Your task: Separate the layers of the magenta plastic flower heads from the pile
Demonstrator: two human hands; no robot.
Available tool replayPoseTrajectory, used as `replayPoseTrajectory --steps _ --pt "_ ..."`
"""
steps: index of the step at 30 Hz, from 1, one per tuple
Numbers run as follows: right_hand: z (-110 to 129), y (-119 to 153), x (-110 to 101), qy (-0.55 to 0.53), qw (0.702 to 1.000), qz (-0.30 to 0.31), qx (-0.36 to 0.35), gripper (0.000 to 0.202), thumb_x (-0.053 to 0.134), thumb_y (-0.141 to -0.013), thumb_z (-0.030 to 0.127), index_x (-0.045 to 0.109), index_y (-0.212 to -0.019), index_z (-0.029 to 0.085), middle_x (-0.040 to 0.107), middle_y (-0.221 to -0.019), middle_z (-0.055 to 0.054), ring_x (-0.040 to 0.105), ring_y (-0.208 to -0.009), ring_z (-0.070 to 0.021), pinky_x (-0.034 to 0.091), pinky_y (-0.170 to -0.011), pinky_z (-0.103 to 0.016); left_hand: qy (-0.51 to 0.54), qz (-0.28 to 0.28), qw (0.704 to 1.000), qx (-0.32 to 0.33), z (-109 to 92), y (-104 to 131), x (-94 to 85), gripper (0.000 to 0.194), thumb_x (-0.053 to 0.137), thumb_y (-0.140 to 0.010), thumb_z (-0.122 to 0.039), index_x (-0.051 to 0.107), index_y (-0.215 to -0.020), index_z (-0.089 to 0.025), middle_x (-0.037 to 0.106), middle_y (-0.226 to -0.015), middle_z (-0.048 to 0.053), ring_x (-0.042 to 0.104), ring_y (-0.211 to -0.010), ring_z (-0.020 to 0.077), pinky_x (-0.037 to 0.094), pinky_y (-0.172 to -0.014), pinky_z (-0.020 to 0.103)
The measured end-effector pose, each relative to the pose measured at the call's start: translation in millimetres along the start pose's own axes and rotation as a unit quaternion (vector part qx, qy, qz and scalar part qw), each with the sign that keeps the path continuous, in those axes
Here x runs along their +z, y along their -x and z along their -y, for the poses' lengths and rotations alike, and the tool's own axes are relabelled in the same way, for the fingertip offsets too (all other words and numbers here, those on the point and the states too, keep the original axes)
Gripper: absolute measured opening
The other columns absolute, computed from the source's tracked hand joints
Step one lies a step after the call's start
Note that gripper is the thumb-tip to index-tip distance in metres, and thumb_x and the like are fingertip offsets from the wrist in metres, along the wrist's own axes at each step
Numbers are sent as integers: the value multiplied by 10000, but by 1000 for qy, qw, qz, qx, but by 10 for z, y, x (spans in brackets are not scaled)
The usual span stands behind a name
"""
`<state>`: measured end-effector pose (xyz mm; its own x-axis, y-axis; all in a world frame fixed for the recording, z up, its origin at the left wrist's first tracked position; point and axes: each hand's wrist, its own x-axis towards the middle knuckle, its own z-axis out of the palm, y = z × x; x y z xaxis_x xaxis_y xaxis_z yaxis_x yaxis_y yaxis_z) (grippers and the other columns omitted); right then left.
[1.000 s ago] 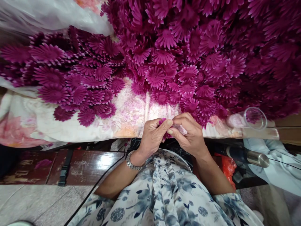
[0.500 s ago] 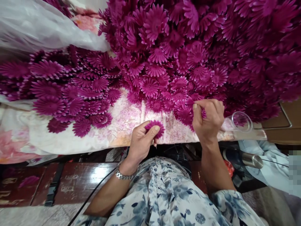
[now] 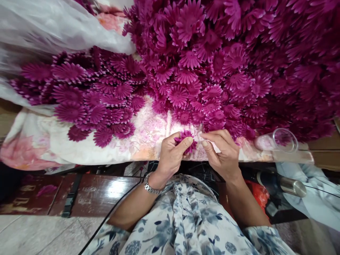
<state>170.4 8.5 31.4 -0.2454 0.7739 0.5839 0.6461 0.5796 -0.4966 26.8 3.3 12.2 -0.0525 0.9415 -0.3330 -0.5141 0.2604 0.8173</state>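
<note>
Flower [image 3: 190,147] still in left hand [image 3: 171,154], right hand [image 3: 223,153] back beside it, contents unclear

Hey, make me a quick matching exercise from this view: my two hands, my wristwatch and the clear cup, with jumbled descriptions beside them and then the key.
1. Left hand
2. Right hand
3. Wristwatch
4. Cup

A. Silver-coloured
B. Just right of the held flower
C. Transparent
D. Pinching a purple flower

Pairs: 1-D, 2-B, 3-A, 4-C
</note>
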Motion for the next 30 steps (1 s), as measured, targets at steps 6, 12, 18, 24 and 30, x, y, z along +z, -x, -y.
replayPoseTrajectory --steps 6,12,18,24,30 --pt "92 -43 86 -115 991 67 15 92 600 -834 198 627 -913 162 621 -790 -44 564 -761 -149 475 -694 -293 -21 34 999 0 9 39 -4 380 775 -627 -432 553 -535 -137 466 -488 -56 387 -444 40 326 -425 174" --pt "-18 -63 80 -93 994 23 44 46 573 -840 154 601 -812 178 585 -724 -2 553 -700 -120 447 -644 -262 -44 90 995 7 40 56 -103 339 723 -706 -425 555 -612 -146 465 -505 -54 390 -435 40 316 -401 164" --pt "-416 -337 -143 241 961 -132 -4 176 537 -870 241 646 -983 162 632 -883 -95 558 -849 -204 430 -766 -376 -32 68 996 -45 -77 78 -130 315 744 -672 -415 561 -675 -159 556 -510 -33 511 -412 87 422 -379 190" --pt "-244 -210 -97 176 982 -63 -20 207 548 -859 219 644 -1042 205 651 -952 -80 593 -898 -201 465 -800 -367 11 62 996 -70 -126 91 -67 263 775 -628 -323 605 -716 -143 605 -572 -17 549 -451 94 476 -432 212" --pt "64 15 53 -24 1000 6 4 155 571 -850 190 655 -980 190 656 -885 -62 599 -823 -162 495 -740 -322 -15 25 999 -14 -30 96 -82 271 757 -671 -336 561 -639 -150 478 -517 -58 419 -424 42 323 -374 151"
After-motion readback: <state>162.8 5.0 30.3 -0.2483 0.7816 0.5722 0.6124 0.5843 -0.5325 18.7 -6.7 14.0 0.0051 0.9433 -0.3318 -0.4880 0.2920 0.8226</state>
